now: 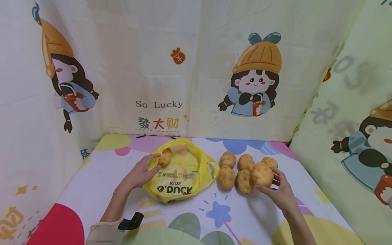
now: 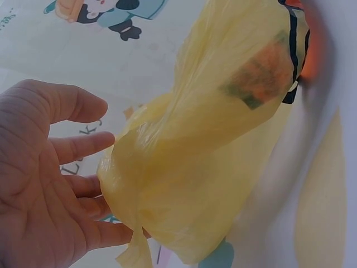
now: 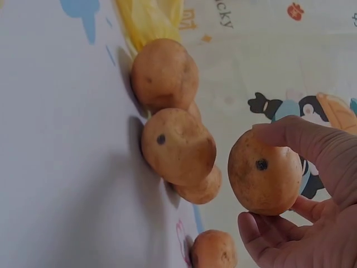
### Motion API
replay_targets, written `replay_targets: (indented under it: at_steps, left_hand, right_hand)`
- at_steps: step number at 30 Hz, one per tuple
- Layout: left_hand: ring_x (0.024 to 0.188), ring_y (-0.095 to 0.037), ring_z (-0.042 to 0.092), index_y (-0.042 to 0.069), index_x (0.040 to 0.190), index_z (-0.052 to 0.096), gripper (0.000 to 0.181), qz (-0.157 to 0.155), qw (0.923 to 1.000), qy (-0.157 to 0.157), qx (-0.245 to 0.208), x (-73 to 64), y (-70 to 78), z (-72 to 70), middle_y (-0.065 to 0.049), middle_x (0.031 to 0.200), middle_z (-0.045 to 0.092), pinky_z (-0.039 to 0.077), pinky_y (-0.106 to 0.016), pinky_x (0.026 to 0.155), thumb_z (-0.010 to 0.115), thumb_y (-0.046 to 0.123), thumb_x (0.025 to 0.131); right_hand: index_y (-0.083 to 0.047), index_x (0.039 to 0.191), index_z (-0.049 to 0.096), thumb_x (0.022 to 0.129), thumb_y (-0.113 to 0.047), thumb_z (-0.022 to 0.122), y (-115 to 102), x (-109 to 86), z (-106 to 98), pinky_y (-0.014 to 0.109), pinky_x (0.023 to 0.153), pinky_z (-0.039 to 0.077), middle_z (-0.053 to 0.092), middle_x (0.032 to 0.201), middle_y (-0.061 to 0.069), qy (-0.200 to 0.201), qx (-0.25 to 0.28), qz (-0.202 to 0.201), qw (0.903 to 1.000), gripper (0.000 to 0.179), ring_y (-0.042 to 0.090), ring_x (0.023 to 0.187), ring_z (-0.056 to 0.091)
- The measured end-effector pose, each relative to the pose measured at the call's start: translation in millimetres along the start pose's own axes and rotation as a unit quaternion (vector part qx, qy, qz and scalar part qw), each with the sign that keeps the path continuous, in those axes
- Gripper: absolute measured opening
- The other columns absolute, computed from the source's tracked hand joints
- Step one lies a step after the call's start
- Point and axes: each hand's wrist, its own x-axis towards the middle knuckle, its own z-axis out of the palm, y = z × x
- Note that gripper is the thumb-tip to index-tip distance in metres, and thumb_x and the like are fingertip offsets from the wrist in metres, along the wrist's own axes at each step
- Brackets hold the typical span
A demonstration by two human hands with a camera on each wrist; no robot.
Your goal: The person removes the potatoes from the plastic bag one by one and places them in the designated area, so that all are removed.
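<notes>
A yellow plastic bag (image 1: 183, 182) with G.DUCK KIDS print lies with its mouth spread on the table, also seen as the yellow bag (image 2: 184, 162) in the left wrist view. Inside its left rim is a potato (image 1: 165, 158). My left hand (image 1: 143, 172) is at that rim, fingers apart and fingertips touching the plastic, as the left hand (image 2: 61, 173) shows up close. On the right, my right hand (image 1: 280, 190) grips a potato (image 1: 262, 175) between thumb and fingers, raised off the table. The held potato (image 3: 262, 173) has a dark spot.
Several potatoes (image 1: 227, 177) sit in two rows between the bag and my right hand; a farther potato (image 1: 270, 162) is partly hidden behind the held one. A printed cloth wall (image 1: 196, 85) encloses the back and sides. A dark band (image 1: 131, 222) is around my left wrist.
</notes>
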Motion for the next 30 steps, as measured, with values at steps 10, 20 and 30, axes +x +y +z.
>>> replay_targets:
  at_steps: [10, 20, 30]
  left_hand:
    - [0.144, -0.05, 0.035, -0.002, 0.148, 0.046, 0.051, 0.006, 1.0, 0.001, -0.001, -0.1, -2.0, -0.8, -0.03, 0.151, 0.043, 0.03, -0.066, 0.115, 0.056, 0.019, 0.102]
    - [0.144, -0.05, 0.034, -0.001, 0.148, 0.046, 0.05, 0.002, 1.0, 0.0, 0.001, 0.6, -1.2, -0.6, -0.03, 0.152, 0.043, 0.03, -0.067, 0.115, 0.056, 0.018, 0.102]
    - [0.145, -0.049, 0.034, 0.0, 0.149, 0.045, 0.051, -0.006, 1.0, -0.006, 0.0, -0.3, 0.3, 0.3, -0.029, 0.153, 0.042, 0.03, -0.067, 0.115, 0.056, 0.02, 0.102]
  right_hand:
    - [0.001, 0.161, 0.015, 0.086, -0.015, 0.082, 4, 3.8, -8, 0.017, 0.082, 0.044, 0.031, 0.154, 0.033, -0.022, -0.017, 0.019, 0.9994, 0.102, 0.043, 0.132, 0.041]
    - [0.005, 0.159, 0.014, 0.086, -0.014, 0.081, 13, 8.6, -13, 0.033, 0.092, 0.045, 0.031, 0.153, 0.035, -0.036, -0.045, 0.044, 0.9973, 0.101, 0.046, 0.133, 0.04]
    - [0.007, 0.158, 0.015, 0.087, -0.012, 0.081, 29, 15.1, -13, 0.036, 0.095, 0.045, 0.035, 0.15, 0.038, -0.047, -0.071, 0.051, 0.9951, 0.099, 0.048, 0.133, 0.043]
